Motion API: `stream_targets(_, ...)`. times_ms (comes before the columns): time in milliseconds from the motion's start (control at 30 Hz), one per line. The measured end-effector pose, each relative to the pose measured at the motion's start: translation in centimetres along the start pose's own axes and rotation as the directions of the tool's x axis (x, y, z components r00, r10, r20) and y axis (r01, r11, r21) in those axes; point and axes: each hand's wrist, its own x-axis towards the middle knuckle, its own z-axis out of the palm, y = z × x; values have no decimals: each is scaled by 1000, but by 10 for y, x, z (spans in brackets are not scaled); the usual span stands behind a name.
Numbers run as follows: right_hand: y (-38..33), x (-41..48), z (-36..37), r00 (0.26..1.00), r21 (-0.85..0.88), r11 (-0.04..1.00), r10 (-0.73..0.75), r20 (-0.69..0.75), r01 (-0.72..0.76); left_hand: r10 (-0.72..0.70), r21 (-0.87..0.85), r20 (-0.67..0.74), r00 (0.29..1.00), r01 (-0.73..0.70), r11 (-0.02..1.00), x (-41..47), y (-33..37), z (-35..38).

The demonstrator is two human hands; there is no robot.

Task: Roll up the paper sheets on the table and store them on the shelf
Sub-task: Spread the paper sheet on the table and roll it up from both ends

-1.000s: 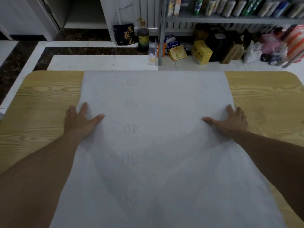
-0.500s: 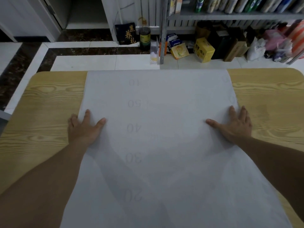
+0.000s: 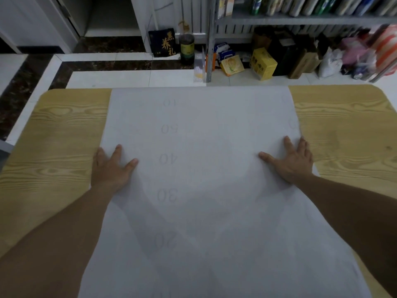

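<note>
A: Palms first. Your left hand lies flat with the fingers spread, half on the left margin of the large pale grey sheet of thin paper and half on the bare wood. Your right hand mirrors it at the right margin. Neither grip has closed on anything; both are fully open and simply pressing down.

B: And the sheet itself?

A: It lies spread down the middle of the light wood-grain desk, its far edge right at the desk's far rim and its near end running out of view below. Faint numbers show through from the other face, so I judge it thin, light and limp, not stiff card.

B: How should I expect it to behave?

A: Probably slippery on that smooth top, and quick to crease or tear if you pinch it hard. It is wide, so one hand alone would likely let the roll go crooked.

B: Where do I take hold?

A: I would take one end at both corners, curl that edge over evenly, then roll with flat palms, keeping both sides level.

B: And then?

A: The grey metal shelf stands beyond the desk, already crowded, and you will need a free spot there.
</note>
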Motion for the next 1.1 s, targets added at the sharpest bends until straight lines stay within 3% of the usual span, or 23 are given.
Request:
stream_targets(167, 21, -28, -9, 998, -49, 998, 31, 55, -28, -35, 66, 28, 999, 33, 997, -44, -4, 7)
stream_targets(433, 67, -84, -27, 995, -32, 997, 73, 71, -70, -198, -52, 40, 979, 200, 978, -112, -45, 12)
stream_targets(967, 72, -137, -24, 994, 139, 984, 106, 39, -110, -134, -167, 72, 988, 145, 975, -149, -53, 11)
stream_targets(1100, 83, -145, -19, 976, 51, 975, 213, 36, -214, -206, -150, 79, 975, 216, 965, -153, -71, 11)
